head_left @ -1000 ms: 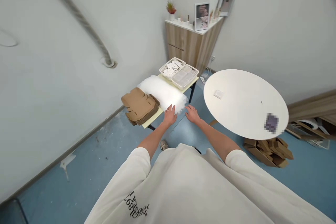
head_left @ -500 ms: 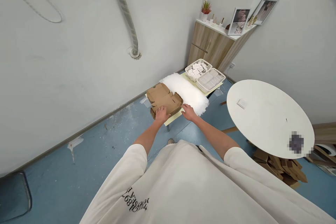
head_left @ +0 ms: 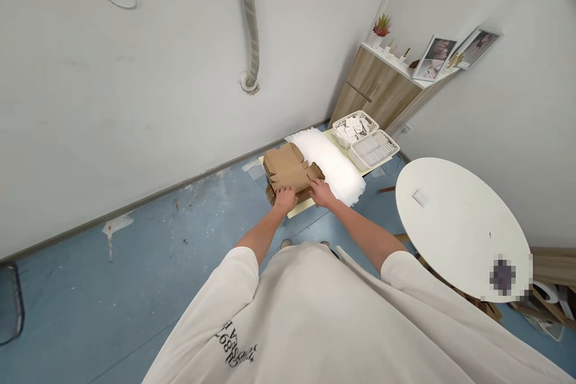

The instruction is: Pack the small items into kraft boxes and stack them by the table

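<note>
Pale grey walls [head_left: 180, 72] meet at a corner above a blue floor [head_left: 157, 264] with worn, whitish patches along the skirting. Beyond the right end of the low table stands a wood-grain cabinet [head_left: 378, 87] with a white top. Nearer, on the right, is a white round table [head_left: 454, 210].

Yellowish board shows at the near left corner of the low table [head_left: 300, 207]. Across the middle of its surface, from the far edge to the near edge, lies a pile of white sheets [head_left: 333, 162]. Flat brown cardboard boxes [head_left: 288, 171] are stacked at the left end, beside the sheets, and two white baskets [head_left: 374, 130] stand side by side at the right end, holding small white packets and clear pieces.

Both hands touch the boxes: the left hand [head_left: 286, 197] on their near edge, the right hand [head_left: 320, 192] at their near right corner. Fingers lie over the cardboard; whether the thumbs close beneath it cannot be told.

Two picture frames [head_left: 435, 55] stand toward the right end of the cabinet top, a potted plant [head_left: 382, 25] at its left end. Near the round table's left edge lies a small white packet [head_left: 420, 197].
</note>
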Tool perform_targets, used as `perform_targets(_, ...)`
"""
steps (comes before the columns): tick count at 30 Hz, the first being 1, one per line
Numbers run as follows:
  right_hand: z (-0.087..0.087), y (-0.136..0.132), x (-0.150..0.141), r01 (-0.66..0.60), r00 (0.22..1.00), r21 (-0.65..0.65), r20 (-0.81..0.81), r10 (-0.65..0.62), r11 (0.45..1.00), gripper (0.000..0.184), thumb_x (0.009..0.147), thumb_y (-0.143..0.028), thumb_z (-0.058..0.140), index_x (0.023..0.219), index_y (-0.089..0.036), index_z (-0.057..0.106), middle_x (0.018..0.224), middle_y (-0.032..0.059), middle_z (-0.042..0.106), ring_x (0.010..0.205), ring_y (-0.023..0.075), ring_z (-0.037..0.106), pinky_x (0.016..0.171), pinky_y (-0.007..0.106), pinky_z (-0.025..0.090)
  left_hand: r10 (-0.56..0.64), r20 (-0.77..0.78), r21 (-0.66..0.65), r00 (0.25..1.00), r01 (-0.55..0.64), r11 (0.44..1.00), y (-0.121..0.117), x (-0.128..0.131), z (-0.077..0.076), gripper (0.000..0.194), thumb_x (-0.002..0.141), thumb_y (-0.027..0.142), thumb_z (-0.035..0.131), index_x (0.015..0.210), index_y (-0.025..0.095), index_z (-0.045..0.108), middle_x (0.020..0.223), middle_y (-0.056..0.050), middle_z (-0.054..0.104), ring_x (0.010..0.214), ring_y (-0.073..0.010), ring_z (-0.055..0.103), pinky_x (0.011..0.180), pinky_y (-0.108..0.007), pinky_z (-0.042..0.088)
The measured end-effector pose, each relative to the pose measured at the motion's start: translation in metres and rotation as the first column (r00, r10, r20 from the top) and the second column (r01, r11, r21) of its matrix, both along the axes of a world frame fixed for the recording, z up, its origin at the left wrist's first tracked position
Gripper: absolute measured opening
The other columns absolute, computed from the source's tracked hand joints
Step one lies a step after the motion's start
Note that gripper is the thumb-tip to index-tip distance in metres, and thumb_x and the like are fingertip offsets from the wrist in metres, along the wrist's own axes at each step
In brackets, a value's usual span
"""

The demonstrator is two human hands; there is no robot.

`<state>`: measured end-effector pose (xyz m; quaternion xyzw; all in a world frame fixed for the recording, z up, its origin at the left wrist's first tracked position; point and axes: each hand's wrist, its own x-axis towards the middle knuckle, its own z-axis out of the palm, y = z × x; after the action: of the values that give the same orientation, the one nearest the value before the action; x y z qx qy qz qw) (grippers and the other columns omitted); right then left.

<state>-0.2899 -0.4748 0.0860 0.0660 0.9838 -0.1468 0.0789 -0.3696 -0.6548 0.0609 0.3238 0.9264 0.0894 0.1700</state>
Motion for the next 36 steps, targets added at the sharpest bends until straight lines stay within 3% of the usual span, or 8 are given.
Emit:
perform_targets(5,0.009,-0.002,-0.010,-0.057,0.998,0.035,0.009,0.057,0.998,0.048,0.096,-0.024,0.046,0.143,-0.021,0.053,0.152,0.0102,0.046,0.135,0.0299,0.041,0.110,0.046,0.035,-0.064,-0.038,-0.047,0.997,0.062,0.997,0.000,0.002,0.000,0.037,0.093,0.020,0.047,0.128,0.014,0.058,0.127,-0.021,0.062,0.118,-0.0354,0.059,0.101,-0.053,0.042)
perform_targets(9,0.010,-0.003,-0.015,-0.078,0.996,0.061,0.042,0.076,0.995,0.049,0.095,-0.023,0.045,0.144,-0.020,0.052,0.152,0.0109,0.046,0.135,0.0298,0.040,0.110,0.045,0.033,-0.198,-0.078,-0.100,0.977,0.190,0.977,-0.012,0.000,0.001,0.038,0.089,0.008,0.047,0.125,0.014,0.059,0.125,-0.022,0.062,0.114,-0.0332,0.061,0.095,-0.047,0.046)
perform_targets(13,0.010,-0.004,-0.021,-0.130,0.991,0.133,0.059,0.124,0.983,0.052,0.094,-0.019,0.044,0.145,-0.019,0.050,0.152,0.0116,0.048,0.136,0.0300,0.039,0.110,0.045,0.030,-0.270,-0.167,-0.097,0.948,0.256,0.962,-0.021,-0.003,0.008,0.032,0.091,0.006,0.048,0.121,0.013,0.059,0.115,-0.019,0.065,0.104,-0.0288,0.066,0.089,-0.040,0.047)
perform_targets(20,0.018,-0.007,-0.036,-0.156,0.988,0.237,0.050,0.148,0.959,0.043,0.097,-0.020,0.041,0.136,-0.018,0.058,0.133,0.0156,0.061,0.126,0.0315,0.047,0.105,0.045,0.030,-0.292,-0.387,-0.070,0.875,0.288,0.955,-0.029,-0.015,0.032,0.027,0.088,0.004,0.051,0.113,0.014,0.059,0.106,-0.016,0.068,0.098,-0.0260,0.066,0.083,-0.036,0.044)
perform_targets(30,0.014,-0.012,-0.039,-0.064,0.997,0.230,0.059,0.052,0.971,0.044,0.101,-0.021,0.034,0.140,-0.025,0.054,0.132,0.0142,0.062,0.118,0.0298,0.054,0.092,0.041,0.041,-0.328,-0.480,-0.051,0.814,0.347,0.936,-0.033,-0.032,0.055,0.032,0.084,0.002,0.055,0.112,0.017,0.058,0.105,-0.015,0.068,0.102,-0.0278,0.065,0.088,-0.039,0.041)
perform_targets(36,0.028,-0.009,-0.047,-0.138,0.986,0.298,-0.052,0.161,0.944,0.054,0.094,-0.013,0.040,0.146,-0.022,0.050,0.137,0.0144,0.060,0.125,0.0299,0.049,0.100,0.043,0.034,-0.319,-0.472,-0.036,0.822,0.343,0.939,-0.039,-0.033,0.063,0.033,0.079,-0.002,0.059,0.109,0.013,0.061,0.097,-0.015,0.071,0.093,-0.0262,0.068,0.093,-0.039,0.042)
